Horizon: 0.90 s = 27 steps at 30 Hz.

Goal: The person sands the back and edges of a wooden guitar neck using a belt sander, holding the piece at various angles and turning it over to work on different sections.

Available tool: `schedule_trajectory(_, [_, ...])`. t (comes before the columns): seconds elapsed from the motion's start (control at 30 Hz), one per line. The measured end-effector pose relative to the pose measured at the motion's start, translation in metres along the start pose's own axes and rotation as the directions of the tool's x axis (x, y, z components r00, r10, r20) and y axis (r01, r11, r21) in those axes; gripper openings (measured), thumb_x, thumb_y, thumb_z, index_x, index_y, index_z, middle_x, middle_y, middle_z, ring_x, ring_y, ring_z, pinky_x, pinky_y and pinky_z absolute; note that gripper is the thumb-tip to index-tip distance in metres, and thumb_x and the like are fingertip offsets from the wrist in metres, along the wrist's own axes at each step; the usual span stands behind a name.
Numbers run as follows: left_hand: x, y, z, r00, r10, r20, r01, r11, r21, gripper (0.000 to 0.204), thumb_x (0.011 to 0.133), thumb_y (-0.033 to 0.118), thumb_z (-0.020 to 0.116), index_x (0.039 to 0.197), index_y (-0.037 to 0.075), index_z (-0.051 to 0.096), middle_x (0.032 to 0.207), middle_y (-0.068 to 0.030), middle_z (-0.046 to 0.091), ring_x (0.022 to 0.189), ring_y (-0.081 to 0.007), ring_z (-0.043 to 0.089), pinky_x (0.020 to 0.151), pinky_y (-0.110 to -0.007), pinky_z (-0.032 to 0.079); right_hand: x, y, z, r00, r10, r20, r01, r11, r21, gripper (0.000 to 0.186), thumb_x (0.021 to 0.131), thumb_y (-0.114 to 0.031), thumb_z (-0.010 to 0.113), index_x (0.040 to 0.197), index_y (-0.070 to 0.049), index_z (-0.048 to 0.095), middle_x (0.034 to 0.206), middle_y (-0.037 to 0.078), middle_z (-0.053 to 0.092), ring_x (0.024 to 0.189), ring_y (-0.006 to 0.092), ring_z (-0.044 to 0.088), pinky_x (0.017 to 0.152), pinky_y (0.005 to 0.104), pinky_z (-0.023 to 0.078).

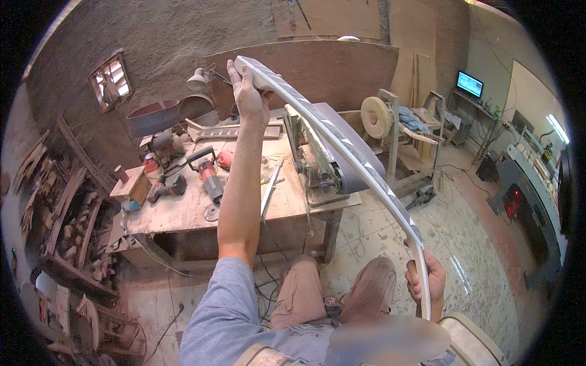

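A long narrow strip (pixel 342 143) with a pale edge and a grey-and-white angular pattern on its face runs diagonally across the view. It looks bowed, though the lens bends straight edges. My left hand (pixel 250 100), on an outstretched arm, grips its far end, with fingers up along the side and the thumb in front. Down at the near end, my right hand (pixel 430 277) has its fingers wrapped round the strip. Beneath the strip's middle stands a belt sander (pixel 317 161) with a wide grey belt, partly covered by the strip. Whether strip and belt touch, I cannot tell.
On the wooden workbench (pixel 165 213) lie a red power tool (pixel 210 180), a cordless drill (pixel 166 189) and a small wooden box (pixel 131 186). A buffing wheel (pixel 376 118) stands beyond. Scrap wood (pixel 67 226) fills the left; a dark machine (pixel 528 207) stands right. Cables cross the floor.
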State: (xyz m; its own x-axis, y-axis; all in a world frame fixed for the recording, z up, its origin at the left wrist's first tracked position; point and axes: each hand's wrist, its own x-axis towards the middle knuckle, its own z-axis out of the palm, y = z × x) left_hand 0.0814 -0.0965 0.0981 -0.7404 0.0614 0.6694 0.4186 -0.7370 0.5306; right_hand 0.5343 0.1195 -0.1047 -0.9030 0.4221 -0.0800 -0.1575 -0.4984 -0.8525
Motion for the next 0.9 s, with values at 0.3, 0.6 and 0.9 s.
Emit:
schedule_trajectory(0.3, [0.008, -0.002, 0.004, 0.994, 0.073, -0.083, -0.052, 0.973, 0.223, 0.075, 0.108, 0.038, 0.055, 0.168, 0.025, 0.012, 0.118, -0.012, 0.06, 0.08, -0.0217, 0.068, 0.065, -0.036, 0.059, -0.024, -0.014, 0.036, 0.999, -0.008, 0.039, 0.005, 0.997, 0.081, 0.048, 0.108, -0.029, 0.043, 0.134, 0.01, 0.045, 0.097, 0.028, 0.06, 0.036, 0.013, 0.046, 0.024, 0.0223, 0.038])
schedule_trajectory(0.6, [0.015, -0.049, -0.023, 0.978, -0.203, -0.052, 0.181, 0.943, -0.279, 0.072, 0.11, 0.057, 0.028, 0.163, 0.01, 0.017, 0.122, -0.021, 0.061, 0.09, -0.0342, 0.072, 0.076, -0.044, 0.064, -0.005, -0.012, 0.071, 0.984, -0.134, 0.117, 0.149, 0.979, -0.138, 0.044, 0.107, -0.031, 0.051, 0.133, 0.004, 0.047, 0.091, 0.013, 0.063, 0.047, 0.0135, 0.059, 0.039, 0.0249, 0.053])
schedule_trajectory(0.9, [0.015, -0.094, -0.072, 0.869, -0.451, -0.205, 0.304, 0.811, -0.499, 0.031, 0.108, 0.018, 0.039, 0.085, 0.001, 0.051, 0.081, -0.0118, 0.05, 0.071, -0.0355, 0.068, 0.08, -0.052, 0.069, 0.006, -0.048, 0.233, 0.857, -0.171, 0.487, 0.155, 0.985, 0.074, 0.051, 0.107, -0.022, 0.053, 0.144, 0.01, 0.038, 0.12, 0.018, 0.065, 0.1, 0.0165, 0.073, 0.082, 0.0302, 0.065])
